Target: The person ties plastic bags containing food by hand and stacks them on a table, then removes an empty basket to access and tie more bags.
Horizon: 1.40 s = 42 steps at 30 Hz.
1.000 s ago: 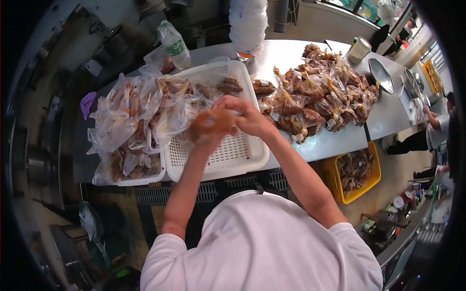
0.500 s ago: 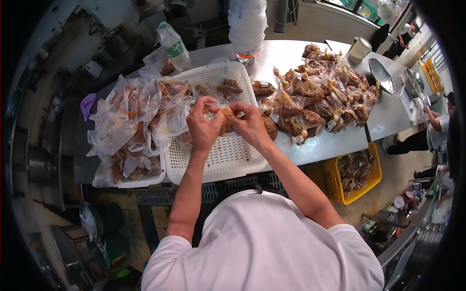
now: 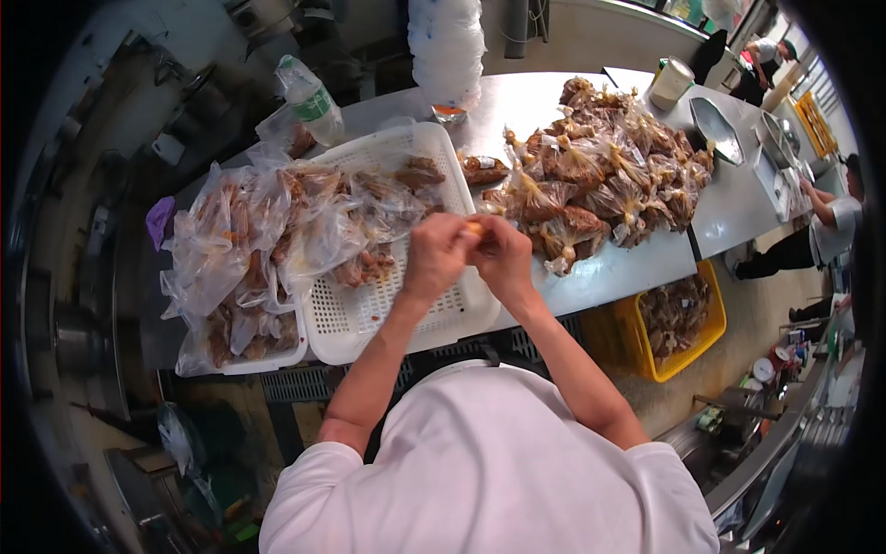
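My left hand [image 3: 436,257] is closed, its fingertips pinching at the right edge of the white perforated basket [image 3: 355,343]. Against it, my right hand [image 3: 505,261] is also closed. Between the fingertips shows a small yellowish-orange bit of plastic bag [image 3: 474,228], like a twisted neck; my hands hide the rest. Inside the basket, at its far and left side, lie clear bags of brown food [image 3: 369,265]. More loose, crumpled clear bags [image 3: 226,226] of brown food are heaped to the left. Knotted bags of brown food [image 3: 577,231] form a big pile right of my hands.
A plastic bottle [image 3: 312,103] and a tall stack of clear containers [image 3: 447,55] stand at the back of the metal table [image 3: 646,263]. A yellow crate [image 3: 718,319] of bags sits below on the right. Other people [image 3: 835,231] stand at far right.
Both hands have moved right and slightly down, from over the basket's middle to its right edge, and are closer together. The orange bit between the fingertips moved with them.
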{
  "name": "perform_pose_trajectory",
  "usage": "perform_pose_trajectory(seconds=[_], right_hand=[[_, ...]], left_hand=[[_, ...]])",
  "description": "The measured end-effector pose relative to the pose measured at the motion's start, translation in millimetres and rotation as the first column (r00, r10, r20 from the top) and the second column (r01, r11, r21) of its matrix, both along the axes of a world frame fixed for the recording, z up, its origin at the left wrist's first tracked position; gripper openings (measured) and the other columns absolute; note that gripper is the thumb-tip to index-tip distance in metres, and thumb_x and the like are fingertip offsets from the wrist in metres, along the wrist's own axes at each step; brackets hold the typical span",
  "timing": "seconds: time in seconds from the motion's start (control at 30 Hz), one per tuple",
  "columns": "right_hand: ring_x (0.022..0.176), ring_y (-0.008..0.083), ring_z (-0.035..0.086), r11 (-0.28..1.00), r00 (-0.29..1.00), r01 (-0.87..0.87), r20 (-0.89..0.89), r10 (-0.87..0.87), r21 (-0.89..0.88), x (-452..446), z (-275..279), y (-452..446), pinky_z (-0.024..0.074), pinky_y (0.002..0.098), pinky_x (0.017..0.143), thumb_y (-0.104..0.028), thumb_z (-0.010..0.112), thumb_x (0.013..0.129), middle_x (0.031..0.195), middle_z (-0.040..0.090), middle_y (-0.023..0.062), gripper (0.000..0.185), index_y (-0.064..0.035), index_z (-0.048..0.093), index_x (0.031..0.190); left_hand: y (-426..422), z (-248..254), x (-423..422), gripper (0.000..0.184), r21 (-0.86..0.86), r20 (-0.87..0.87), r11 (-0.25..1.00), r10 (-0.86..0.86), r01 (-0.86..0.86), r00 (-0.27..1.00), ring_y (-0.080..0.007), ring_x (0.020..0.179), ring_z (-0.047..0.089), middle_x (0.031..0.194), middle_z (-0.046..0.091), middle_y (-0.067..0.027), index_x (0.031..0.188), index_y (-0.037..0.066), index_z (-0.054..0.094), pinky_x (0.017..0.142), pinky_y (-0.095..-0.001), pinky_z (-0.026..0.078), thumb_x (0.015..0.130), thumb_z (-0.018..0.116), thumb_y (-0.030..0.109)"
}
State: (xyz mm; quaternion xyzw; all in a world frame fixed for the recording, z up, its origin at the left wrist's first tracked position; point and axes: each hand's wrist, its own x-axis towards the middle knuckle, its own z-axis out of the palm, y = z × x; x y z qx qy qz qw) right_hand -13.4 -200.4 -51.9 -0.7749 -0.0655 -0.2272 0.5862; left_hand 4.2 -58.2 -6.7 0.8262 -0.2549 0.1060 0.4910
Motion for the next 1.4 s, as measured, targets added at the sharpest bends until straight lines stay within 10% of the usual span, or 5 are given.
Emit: perform_pose_trajectory(seconds=[0.17, 0.5, 0.77, 1.17, 1.4], right_hand=[[0.079, 0.0190, 0.071, 0.996, 0.996, 0.069, 0.068, -0.065, -0.058, 30.7, 14.1, -45.6, 0.0557, 0.0309, 0.065, 0.004, 0.076, 0.074, 0.086, 0.071, 0.0114, 0.030, -0.0002, 0.064, 0.100], [0.099, 0.0172, 0.069, 0.992, 0.994, 0.105, 0.007, -0.105, -0.064, 35.7, 38.4, -49.3, 0.0614, 0.0277, 0.071, 0.006, 0.076, 0.079, 0.109, 0.069, 0.0075, 0.040, -0.0042, 0.063, 0.115], [0.093, 0.0283, 0.066, 0.997, 0.998, -0.050, -0.032, 0.048, -0.063, 55.3, 55.5, -33.9, 0.0576, 0.0360, 0.079, -0.011, 0.083, 0.077, 0.104, 0.067, 0.0119, 0.037, -0.0034, 0.064, 0.109], [0.085, 0.0386, 0.070, 0.892, 0.896, -0.276, -0.432, 0.103, -0.359, 80.8, 53.7, -0.9, 0.0546, 0.0454, 0.077, -0.007, 0.081, 0.071, 0.087, 0.071, 0.0220, 0.021, 0.0012, 0.071, 0.088], [0.076, 0.0222, 0.069, 0.938, 0.868, -0.317, -0.442, 0.228, -0.139, 63.5, 81.9, 28.4, 0.0573, 0.0349, 0.074, -0.012, 0.077, 0.083, 0.075, 0.066, 0.0099, 0.020, 0.0032, 0.066, 0.089]], left_hand=[[-25.2, 20.4, 3.9, 0.013, -0.148, 0.069, 0.962, -0.222, 0.230, 0.973, -0.0231, 0.079, 0.067, 0.075, 0.064, -0.0089, 0.084, 0.003, 0.064, 0.075, -0.0349, 0.051, 0.080, 0.076, 0.005], [56.0, -77.1, 253.0, 0.018, 0.482, 0.129, 0.528, 0.747, -0.699, 0.653, -0.0405, 0.125, 0.048, 0.118, 0.062, -0.0086, 0.099, 0.011, 0.068, 0.097, -0.0614, 0.041, 0.085, 0.075, 0.021], [48.8, 23.3, 189.3, 0.018, 0.030, 0.151, 0.985, 0.166, -0.172, 0.974, -0.0255, 0.055, 0.054, 0.065, 0.059, -0.0154, 0.086, 0.001, 0.060, 0.056, -0.0358, 0.043, 0.094, 0.068, 0.015], [126.7, -29.0, 98.7, 0.009, 0.364, 0.236, 0.911, 0.108, -0.191, 0.966, -0.0109, 0.061, 0.062, 0.070, 0.062, -0.0072, 0.088, 0.001, 0.065, 0.054, -0.0344, 0.047, 0.092, 0.070, 0.008], [64.1, -12.3, 35.4, 0.022, -0.239, 0.017, 0.954, 0.190, -0.181, 0.982, -0.0216, 0.072, 0.068, 0.080, 0.067, -0.0069, 0.105, 0.000, 0.068, 0.072, -0.0360, 0.059, 0.086, 0.075, 0.006]])
